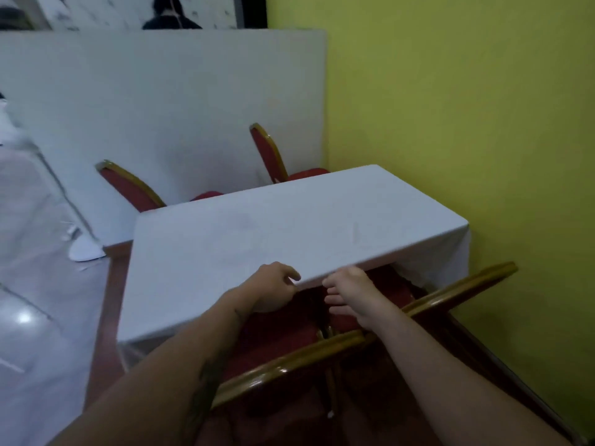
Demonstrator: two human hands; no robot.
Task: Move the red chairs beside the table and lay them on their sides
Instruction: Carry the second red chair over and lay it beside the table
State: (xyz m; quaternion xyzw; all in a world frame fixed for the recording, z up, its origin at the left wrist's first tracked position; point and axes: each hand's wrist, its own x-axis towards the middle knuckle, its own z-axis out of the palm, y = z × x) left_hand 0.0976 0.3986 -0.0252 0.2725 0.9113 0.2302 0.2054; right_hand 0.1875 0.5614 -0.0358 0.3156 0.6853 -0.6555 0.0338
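We are leaning over the near edge of the table (289, 226), which is covered in a white cloth and stands with its right end against the yellow wall (467, 107). Both our arms reach forward over the gold-framed backs of two red chairs pushed in on our side. The near left chair (273, 368) sits upright with its seat partly under the table edge; the near right chair (457, 291) stands just beside it, its back rail angled up toward the wall.

Our left hand (273, 289) hovers at the table edge with the fingers loosely curled, and it seems to be gripping nothing, though the underside of the palm is hidden from us. Our right hand (351, 294) is spread with the fingers apart, just under the overhanging cloth and above the red seat, holding nothing we can see.

Across the table, two more red chairs stand upright: the far left chair (128, 185) and the far right chair (269, 152), both with their seats tucked to the far edge and their backs tilted toward a white partition (161, 91). To the left lies a pale glossy floor (38, 300), and a white stand foot (85, 249) rests on it near the table's corner.
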